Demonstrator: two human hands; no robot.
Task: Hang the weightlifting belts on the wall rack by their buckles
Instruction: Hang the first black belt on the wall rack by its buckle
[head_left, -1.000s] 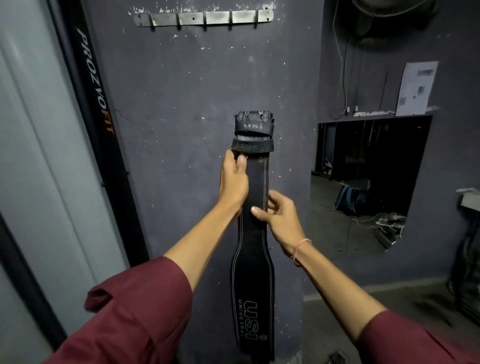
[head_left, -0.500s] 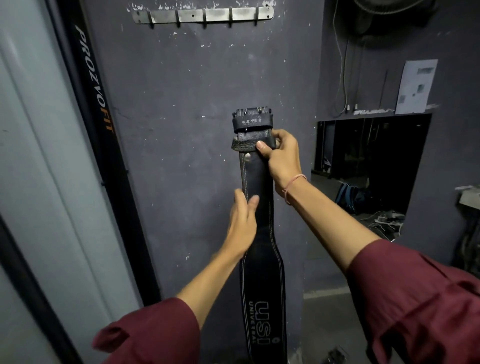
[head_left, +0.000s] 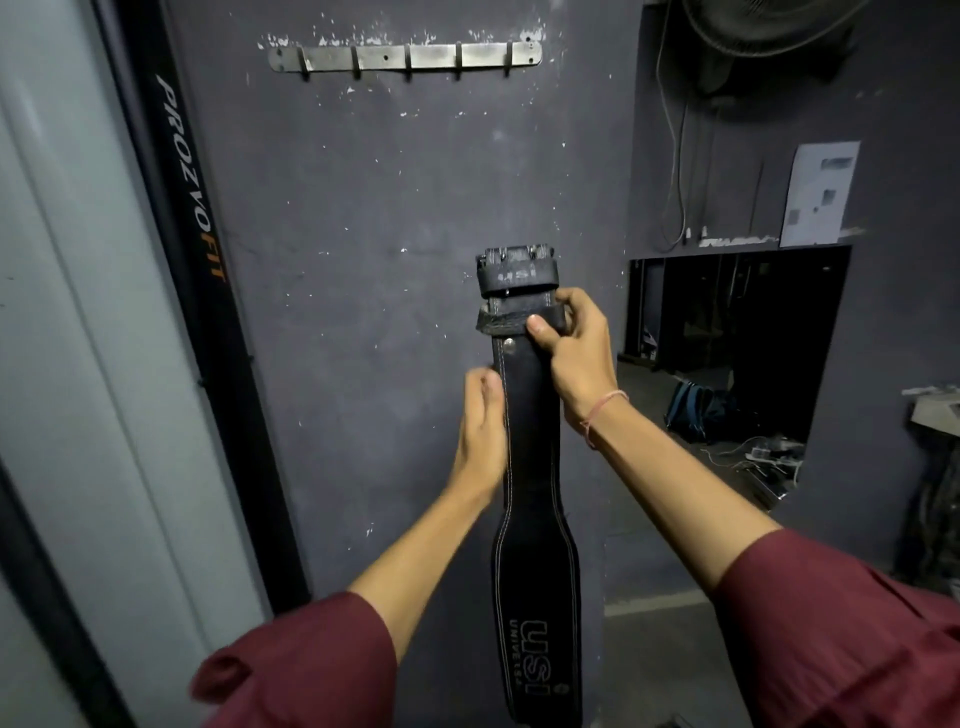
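A black leather weightlifting belt (head_left: 535, 566) with white "USI" lettering hangs upright in front of the dark wall. Its buckle end (head_left: 517, 273) points up. My right hand (head_left: 574, 353) grips the belt just under the buckle, thumb on the leather loop. Lower down, my left hand (head_left: 480, 431) holds the strap's left edge. High on the wall is a metal rack (head_left: 405, 57) with several hooks, all bare, well above the buckle.
A black post with "PROZVOFIT" lettering (head_left: 192, 182) runs down the left. To the right, a dark wall opening (head_left: 737, 353) shows a bag and cables on a floor. A paper sheet (head_left: 821, 195) and hanging cords are above it.
My right hand went from mid-strap up to the grip under the buckle. My left hand dropped from the buckle end to the strap's left edge. The belt stays upright.
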